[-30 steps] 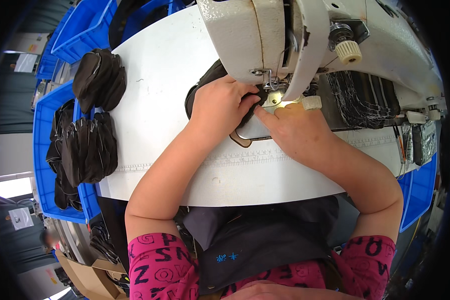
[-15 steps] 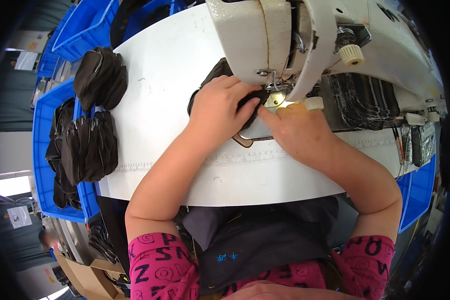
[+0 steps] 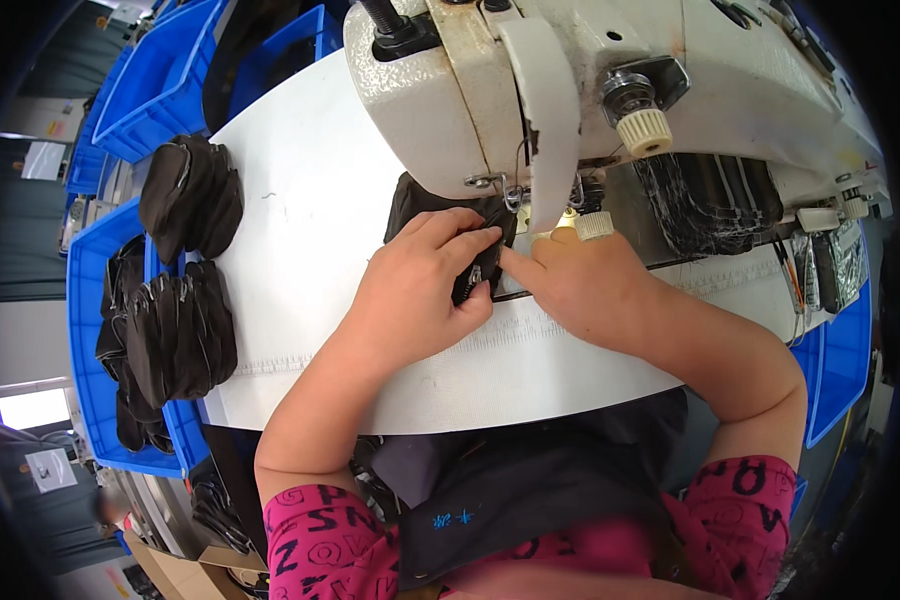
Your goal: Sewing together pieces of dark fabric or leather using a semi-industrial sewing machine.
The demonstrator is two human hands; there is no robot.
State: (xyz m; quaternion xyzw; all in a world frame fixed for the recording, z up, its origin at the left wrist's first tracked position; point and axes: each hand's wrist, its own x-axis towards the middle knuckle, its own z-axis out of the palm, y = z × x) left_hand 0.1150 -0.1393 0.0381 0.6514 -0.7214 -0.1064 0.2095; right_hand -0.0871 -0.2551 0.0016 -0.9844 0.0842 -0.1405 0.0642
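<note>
A black fabric pouch [image 3: 428, 205] with a zipper lies under the head of a white sewing machine [image 3: 450, 110]. My left hand [image 3: 425, 280] rests over the pouch, its fingers bent on the cloth and its thumb by the metal zipper pull [image 3: 475, 273]; it grips the piece. From the other side, my right hand [image 3: 590, 285] is closed at the pouch's right edge, forefinger against the cloth close to the needle area. Part of its fingertips is hidden behind the machine's cream knob [image 3: 595, 226]. A small lamp lights the needle area.
Dark pouches [image 3: 185, 320] are stacked at the table's left edge, beside blue bins [image 3: 90, 350]. More stacked dark pieces [image 3: 710, 205] lie behind the machine's arm at right. A printed ruler strip [image 3: 270, 364] crosses the white table [image 3: 300, 180]. Small tools [image 3: 785, 270] lie far right.
The pouch has been turned and its zipper pull now shows. My left hand has shifted down, its fingers more bent. The whole view has tilted, with the machine appearing further left.
</note>
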